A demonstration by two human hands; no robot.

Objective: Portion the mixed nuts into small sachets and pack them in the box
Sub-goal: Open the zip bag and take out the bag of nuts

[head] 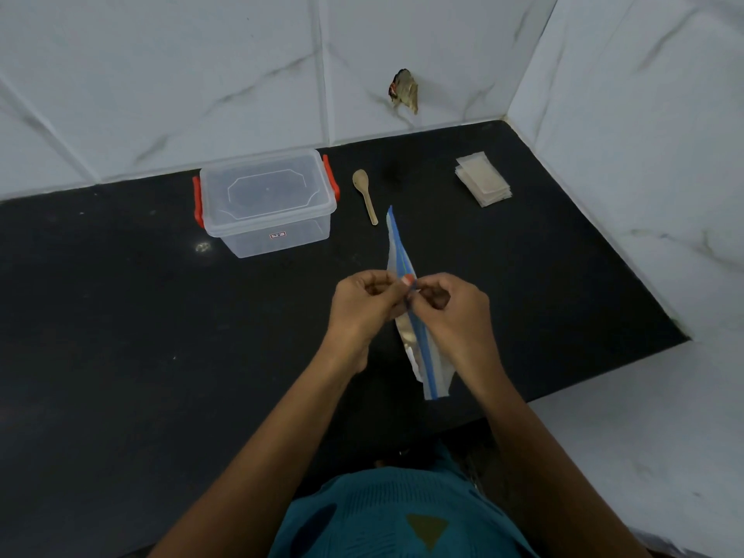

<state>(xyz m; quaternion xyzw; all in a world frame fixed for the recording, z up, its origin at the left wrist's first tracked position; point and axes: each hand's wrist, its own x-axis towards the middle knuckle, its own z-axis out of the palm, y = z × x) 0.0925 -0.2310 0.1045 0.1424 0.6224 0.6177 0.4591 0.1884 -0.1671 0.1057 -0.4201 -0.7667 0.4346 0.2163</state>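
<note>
Black stone counter runs into a corner of white marbled wall tiles. Both hands are raised over the middle of the counter and meet at the top edge of a clear zip bag with a blue seal strip. Left hand pinches the bag's edge between thumb and fingertips; right hand pinches the same edge just beside it, so the two sets of fingertips nearly touch. Bag is seen edge-on, its length running away from the person: far end points toward the wall, near end hangs below the right wrist. Pale brownish contents show through the plastic below the hands; individual nuts cannot be made out. Whether the seal is open or closed cannot be told. Clear plastic box sits on the counter to the left and beyond the hands, lid on, a red clip at each end, a small label on its near wall. Wooden spoon lies just right of the box, bowl toward the wall, handle toward the person, apart from the bag. Stack of small clear sachets lies flat far right, near the side wall, well apart from the spoon. Teal garment fills the bottom of the view.
</note>
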